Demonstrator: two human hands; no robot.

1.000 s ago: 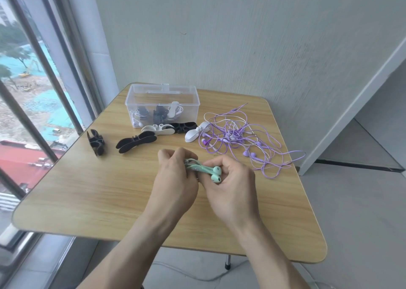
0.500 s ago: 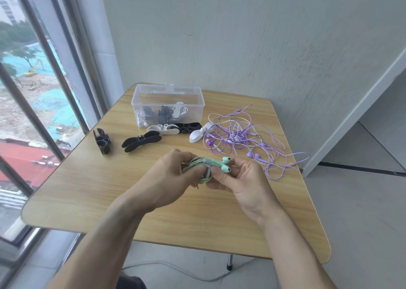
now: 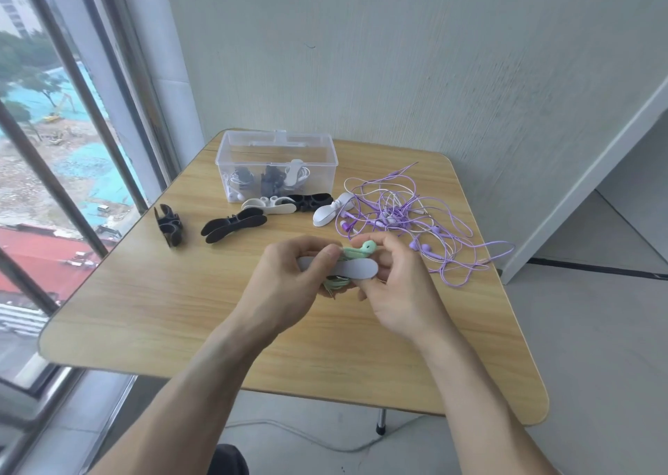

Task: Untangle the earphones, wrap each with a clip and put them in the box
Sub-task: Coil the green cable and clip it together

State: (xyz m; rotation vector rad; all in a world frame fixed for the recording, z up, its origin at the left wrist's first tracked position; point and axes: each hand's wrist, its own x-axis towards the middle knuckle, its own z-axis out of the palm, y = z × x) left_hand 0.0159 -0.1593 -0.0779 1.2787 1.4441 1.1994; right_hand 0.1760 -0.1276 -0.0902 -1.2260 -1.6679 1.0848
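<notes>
Since earlier frame: white clip point(image 3: 339, 269) now laid across mint earphones point(image 3: 356, 252), left hand point(image 3: 289, 286) and right hand point(image 3: 394, 286) both gripping bundle. Clear box point(image 3: 276, 149) holds few clipped sets; purple earphone tangle point(image 3: 401, 218) untouched.

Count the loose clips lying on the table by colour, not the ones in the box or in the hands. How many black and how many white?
Black clips: 3
White clips: 2
Total: 5
</notes>
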